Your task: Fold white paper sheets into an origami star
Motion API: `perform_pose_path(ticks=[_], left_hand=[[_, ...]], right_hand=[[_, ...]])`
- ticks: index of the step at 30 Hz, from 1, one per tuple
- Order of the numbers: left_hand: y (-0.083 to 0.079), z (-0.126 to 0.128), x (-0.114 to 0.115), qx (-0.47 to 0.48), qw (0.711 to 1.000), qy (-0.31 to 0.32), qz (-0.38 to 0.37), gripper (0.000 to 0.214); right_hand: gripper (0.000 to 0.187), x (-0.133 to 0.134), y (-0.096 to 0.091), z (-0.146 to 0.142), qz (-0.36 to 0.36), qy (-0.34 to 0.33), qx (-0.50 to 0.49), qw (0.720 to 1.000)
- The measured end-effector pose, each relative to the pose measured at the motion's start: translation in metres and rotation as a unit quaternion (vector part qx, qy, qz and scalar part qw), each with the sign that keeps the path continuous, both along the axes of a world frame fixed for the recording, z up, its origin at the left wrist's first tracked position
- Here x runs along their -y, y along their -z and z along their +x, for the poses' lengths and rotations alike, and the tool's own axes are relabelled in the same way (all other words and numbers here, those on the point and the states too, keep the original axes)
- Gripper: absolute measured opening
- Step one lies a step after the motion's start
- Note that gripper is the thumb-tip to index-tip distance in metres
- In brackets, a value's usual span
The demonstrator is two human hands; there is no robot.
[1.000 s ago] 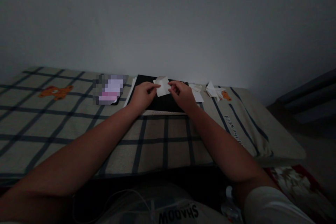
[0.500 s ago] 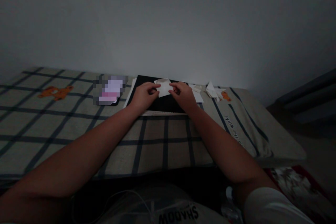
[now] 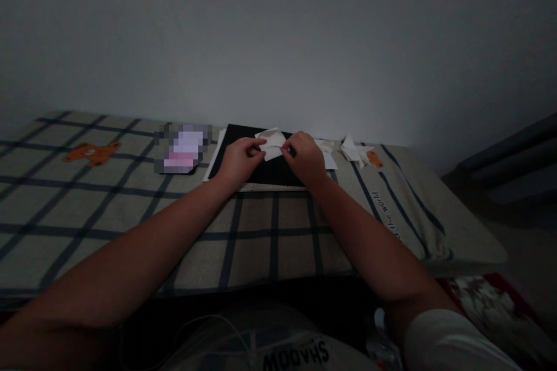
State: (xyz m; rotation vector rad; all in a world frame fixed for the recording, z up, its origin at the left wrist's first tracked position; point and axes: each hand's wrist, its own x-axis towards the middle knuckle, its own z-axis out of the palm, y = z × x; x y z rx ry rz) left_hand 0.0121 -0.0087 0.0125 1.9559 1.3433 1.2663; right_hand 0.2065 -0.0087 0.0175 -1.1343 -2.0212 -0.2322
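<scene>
A small sheet of white paper (image 3: 272,140) with folds in it is held over a black flat board or folder (image 3: 272,173). My left hand (image 3: 242,157) pinches its left edge between thumb and fingers. On the other side, my right hand (image 3: 303,155) has its thumb and fingertips closed on the paper's right edge. A crease or flap now runs across the middle of the paper. White sheets (image 3: 252,187) stick out from under the black board. Just right of my right hand lie more white paper pieces (image 3: 329,160).
A phone (image 3: 185,151), blurred out, lies to the left on the checked cloth (image 3: 130,208). Folded white paper shapes (image 3: 354,151) rest at the right. A pale wall (image 3: 278,40) stands behind. Low at the right is a red-edged container (image 3: 491,301) with whitish contents.
My right hand has lifted slightly and its fingers have curled in more. The paper, flatter before, now shows a fold across its middle. My left hand has barely moved.
</scene>
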Motion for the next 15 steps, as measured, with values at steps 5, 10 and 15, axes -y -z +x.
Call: perform_pose_path(ticks=[5, 10, 15], left_hand=[[0.0066, -0.0010, -0.0053, 0.029, 0.999, -0.021, -0.023, 0.037], [0.0080, 0.0015, -0.0053, 0.046, 0.999, -0.024, 0.002, 0.036], [0.0043, 0.0063, 0.0002, 0.063, 0.998, -0.025, -0.003, 0.036]], right_hand=[[0.017, 0.0042, -0.0003, -0.0043, 0.014, 0.005, 0.061, 0.998], [0.020, 0.0031, 0.0036, -0.0059, 0.010, -0.001, 0.052, 0.999], [0.019, 0.0058, 0.0001, -0.0073, 0.014, 0.021, 0.084, 0.996]])
